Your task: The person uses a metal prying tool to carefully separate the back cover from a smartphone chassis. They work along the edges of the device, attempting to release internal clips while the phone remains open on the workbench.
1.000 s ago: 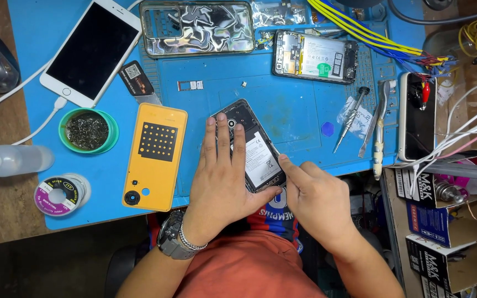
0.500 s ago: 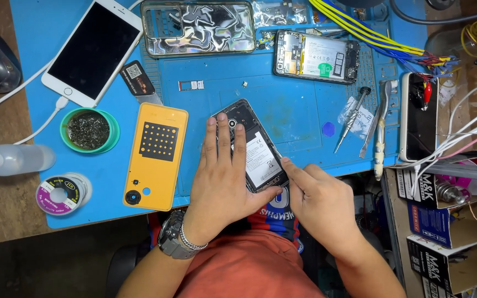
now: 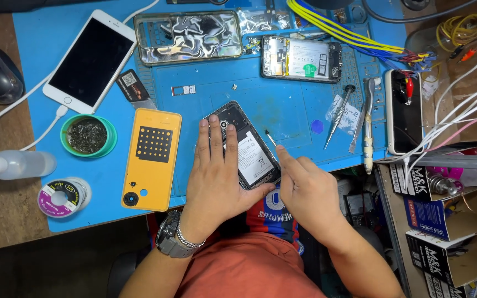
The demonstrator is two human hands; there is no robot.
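An opened black phone (image 3: 255,157), its back off and its battery showing, lies at an angle on the blue work mat (image 3: 293,110). My left hand (image 3: 216,171) rests flat on its left half, fingers together, pressing it down. My right hand (image 3: 305,190) is just right of the phone with its fingers pinched together. A thin dark tool (image 3: 270,138) sticks out past the fingertips, close to the phone's right edge. A yellow back cover (image 3: 151,160) lies to the left of my left hand.
At the back lie a white phone (image 3: 92,60), a clear case (image 3: 189,36) and another opened phone (image 3: 302,58). To the right are a screwdriver (image 3: 339,116), a black phone (image 3: 404,110) and boxes (image 3: 448,237). On the left stand a green tin (image 3: 86,135) and a solder spool (image 3: 62,196).
My right hand has lifted off the phone's lower right edge and shifted slightly up and to the right, and the thin tool's tip now shows. My left hand has stayed on the phone.
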